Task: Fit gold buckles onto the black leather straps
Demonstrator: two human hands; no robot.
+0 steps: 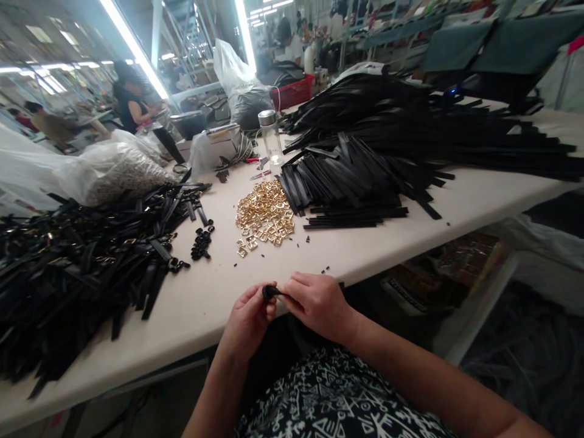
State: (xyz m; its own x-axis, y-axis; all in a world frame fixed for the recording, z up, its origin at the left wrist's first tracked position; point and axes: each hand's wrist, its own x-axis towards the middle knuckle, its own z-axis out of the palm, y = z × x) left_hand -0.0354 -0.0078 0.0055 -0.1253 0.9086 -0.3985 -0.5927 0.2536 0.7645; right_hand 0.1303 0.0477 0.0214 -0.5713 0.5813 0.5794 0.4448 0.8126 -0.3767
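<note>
Near the table's front edge, my left hand (pixel 252 314) pinches a small curled black strap (pixel 270 292). My right hand (pixel 319 304) closes on the same strap from the right side, its fingers pressed together. Beyond my hands lies a pile of gold-coloured metal buckles (pixel 266 213). A small heap of black loops (pixel 201 242) sits to the left of the buckles. Cut black strips (pixel 351 176) are heaped to their right. At the far left is a large pile of black straps with buckles (pixel 91 249).
A glass bottle (pixel 271 137) stands behind the buckles, near red-handled pliers (pixel 260 174). Plastic bags (pixel 123 170), a red basket (pixel 294 91) and long black strips (pixel 387 109) are at the back. A person (pixel 132 100) is at the back left.
</note>
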